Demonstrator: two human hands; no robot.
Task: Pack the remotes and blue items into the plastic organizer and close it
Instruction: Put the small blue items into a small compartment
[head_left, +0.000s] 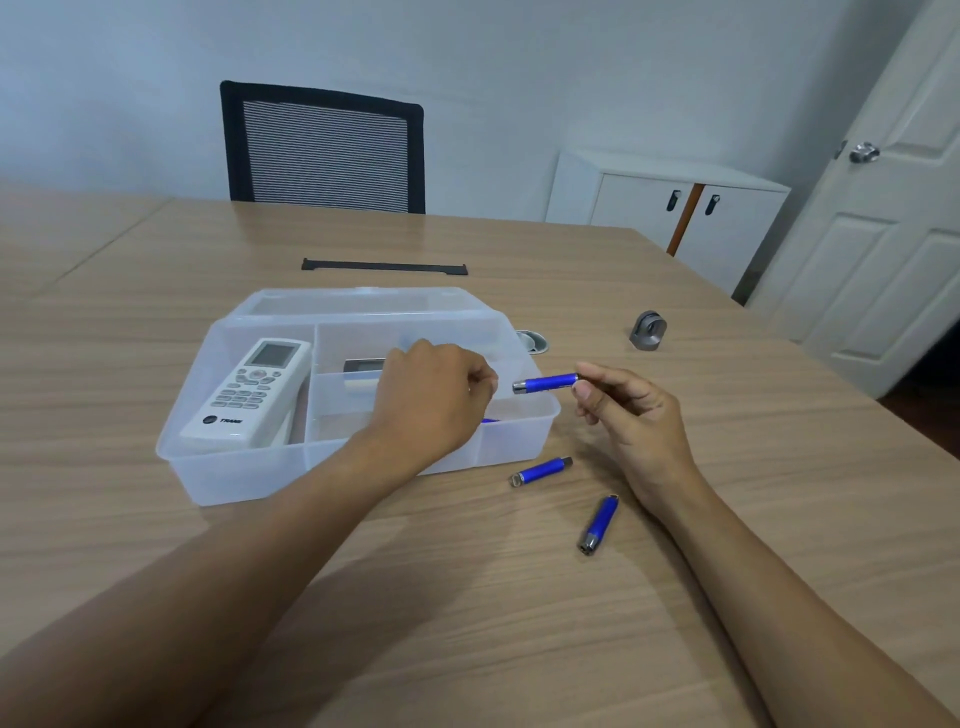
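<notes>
A clear plastic organizer (218, 467) stands open on the wooden table, its lid (358, 301) folded back behind it. A white remote (249, 395) lies in its left compartment. A second remote (363, 371) shows partly in the back right compartment. My left hand (431, 400) hovers over the front right compartment with fingers curled; a bit of blue (488, 421) shows beneath it. My right hand (623, 410) pinches a blue cylinder (545, 383) just above the organizer's right rim. Two more blue cylinders (540, 471) (600, 524) lie on the table in front of the organizer.
A small grey metal holder (648, 331) stands to the right on the table. A cable grommet (532, 340) sits behind the organizer and a black strip (384, 267) lies farther back. A mesh chair (322, 150), a white cabinet (670, 208) and a door (883, 208) stand beyond.
</notes>
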